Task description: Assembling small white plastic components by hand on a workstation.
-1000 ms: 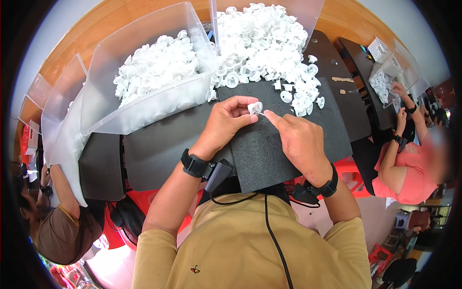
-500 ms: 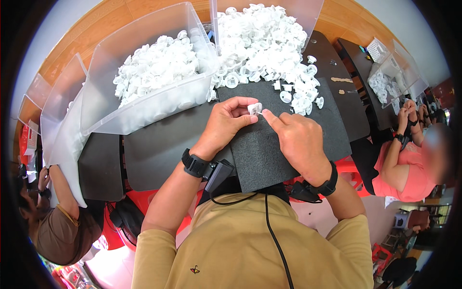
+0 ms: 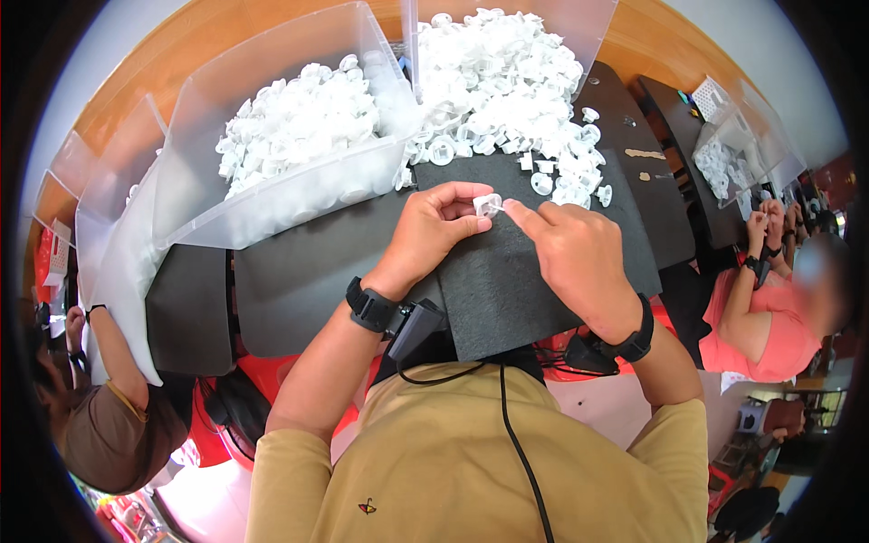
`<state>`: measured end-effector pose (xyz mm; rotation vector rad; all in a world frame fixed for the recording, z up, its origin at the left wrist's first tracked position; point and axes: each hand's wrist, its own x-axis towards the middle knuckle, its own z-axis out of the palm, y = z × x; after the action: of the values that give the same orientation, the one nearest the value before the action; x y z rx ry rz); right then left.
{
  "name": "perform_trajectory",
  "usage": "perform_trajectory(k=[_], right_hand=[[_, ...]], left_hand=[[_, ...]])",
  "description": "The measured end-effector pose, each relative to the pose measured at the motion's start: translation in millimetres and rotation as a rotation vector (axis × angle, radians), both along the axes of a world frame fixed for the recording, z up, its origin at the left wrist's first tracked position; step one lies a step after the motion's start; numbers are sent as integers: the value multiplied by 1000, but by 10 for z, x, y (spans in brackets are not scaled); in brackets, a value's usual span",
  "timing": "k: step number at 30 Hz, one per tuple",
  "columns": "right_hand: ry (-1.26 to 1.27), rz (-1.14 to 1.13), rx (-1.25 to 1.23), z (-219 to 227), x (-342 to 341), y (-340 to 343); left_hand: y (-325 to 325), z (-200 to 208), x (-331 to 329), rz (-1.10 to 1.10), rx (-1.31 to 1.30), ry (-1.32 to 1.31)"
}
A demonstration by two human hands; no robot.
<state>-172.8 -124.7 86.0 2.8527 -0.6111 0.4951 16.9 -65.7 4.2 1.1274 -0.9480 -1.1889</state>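
Between thumb and fingertips, my left hand (image 3: 433,228) grips a small white plastic part (image 3: 487,205) with a rounded, hollow-looking end. My right hand (image 3: 579,253) comes in from the right with curled fingers, its index fingertip close against the part's right side. Something thin and pale shows at that fingertip; I cannot make out what it is. Both hands are above a dark grey foam mat (image 3: 507,303). Past them, a heap of similar white parts (image 3: 493,77) spills from a tilted clear bin (image 3: 593,23) onto the mat's far edge.
A large clear bin (image 3: 290,213) of white parts stands at the far left on the dark table (image 3: 308,312). At the left edge sits a person in brown (image 3: 127,416); on the right, one in pink (image 3: 756,317) by another clear bin (image 3: 769,136). A cable (image 3: 516,434) hangs down my front.
My right hand has shifted slightly right, its fingertip drawn a little away from the part. The white part has turned in my left fingers, showing more of its hollow side.
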Motion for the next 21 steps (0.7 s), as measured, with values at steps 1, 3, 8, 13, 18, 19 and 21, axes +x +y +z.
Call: perform_trajectory(k=[1, 3, 8, 13, 18, 19, 21], right_hand=[[-30, -18, 7, -3, -12, 2], [-30, -27, 6, -5, -14, 7], [-17, -16, -16, -24, -21, 13], [-17, 0, -73, -52, -6, 13], [-17, 14, -99, -74, 14, 7], [-9, 15, -112, -76, 13, 6], [1, 17, -121, -61, 18, 16]], left_hand=[[-3, 15, -3, 0, -2, 17], [-6, 12, -5, -2, -4, 36], [-2, 22, 5, 8, 1, 74], [-10, 27, -1, 2, 19, 86], [-5, 21, -1, -6, 19, 107], [-3, 30, -3, -7, 27, 101], [-1, 34, -5, -8, 36, 95]])
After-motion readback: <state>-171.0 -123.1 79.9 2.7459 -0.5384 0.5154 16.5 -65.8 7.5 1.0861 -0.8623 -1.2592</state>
